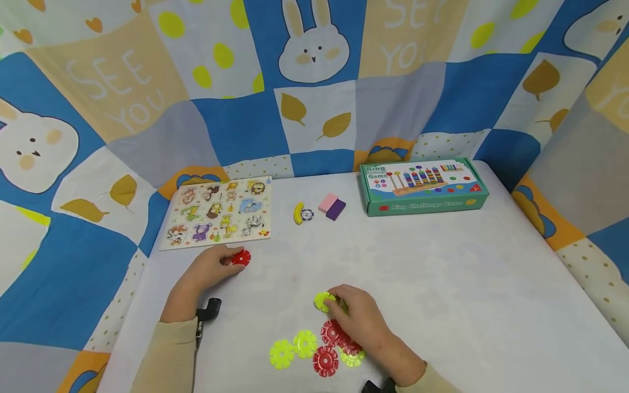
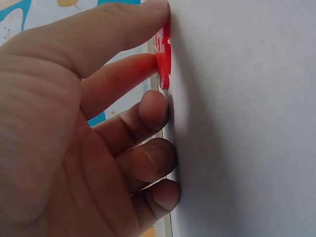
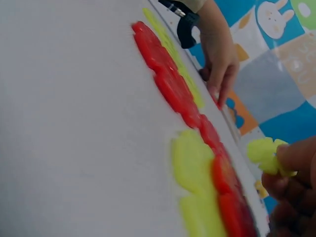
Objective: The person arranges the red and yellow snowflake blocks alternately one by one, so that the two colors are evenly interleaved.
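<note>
A red notched plastic disc (image 1: 241, 257) is pinched between the thumb and forefinger of my left hand (image 1: 208, 268), low over the white table just in front of the animal puzzle board (image 1: 216, 215). In the left wrist view the other fingers curl loosely beside the tabletop. My right hand (image 1: 362, 319) pinches a yellow-green notched disc (image 3: 264, 154), raised above the table in the right wrist view. Below that hand lies a loose group: red discs (image 1: 325, 361), partly overlapping, and yellow-green discs (image 1: 282, 354). The hand hides part of this group.
At the back right stands a green Ring Challenge Game box (image 1: 425, 188). Between box and puzzle board lie a pink block (image 1: 327, 202), a purple block (image 1: 336, 209), a small yellow banana piece (image 1: 298, 213) and a small round patterned piece (image 1: 307, 215). Patterned cloth (image 1: 321, 158) hangs behind the table.
</note>
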`<action>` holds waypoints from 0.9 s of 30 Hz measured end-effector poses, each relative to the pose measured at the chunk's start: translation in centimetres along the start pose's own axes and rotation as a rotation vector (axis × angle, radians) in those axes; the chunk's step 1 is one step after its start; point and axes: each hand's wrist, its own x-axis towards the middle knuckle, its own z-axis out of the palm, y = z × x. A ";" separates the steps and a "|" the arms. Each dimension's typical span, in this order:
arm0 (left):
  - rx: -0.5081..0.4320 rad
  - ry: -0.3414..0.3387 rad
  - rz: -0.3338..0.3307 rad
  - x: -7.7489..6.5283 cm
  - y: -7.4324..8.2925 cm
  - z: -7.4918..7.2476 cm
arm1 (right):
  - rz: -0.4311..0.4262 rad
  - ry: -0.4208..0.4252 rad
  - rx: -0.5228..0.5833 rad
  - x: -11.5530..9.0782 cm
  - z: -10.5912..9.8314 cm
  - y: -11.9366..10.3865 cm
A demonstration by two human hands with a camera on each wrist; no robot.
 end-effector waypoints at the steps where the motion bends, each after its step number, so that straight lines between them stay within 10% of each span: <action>1: -0.002 0.004 -0.002 0.0 0.0 0.0 | 0.013 -0.008 0.040 0.0 -0.3 -0.2; 11: -0.011 -0.005 -0.028 0.0 -0.1 0.0 | 0.172 -0.145 0.455 2.1 -5.4 -3.5; 18: -0.006 -0.004 -0.006 0.0 0.0 -0.2 | 0.162 -0.142 0.434 5.0 -7.6 -6.3; 27: 0.015 0.009 -0.003 0.1 0.0 0.0 | 0.064 -0.080 0.371 8.8 -5.5 -8.8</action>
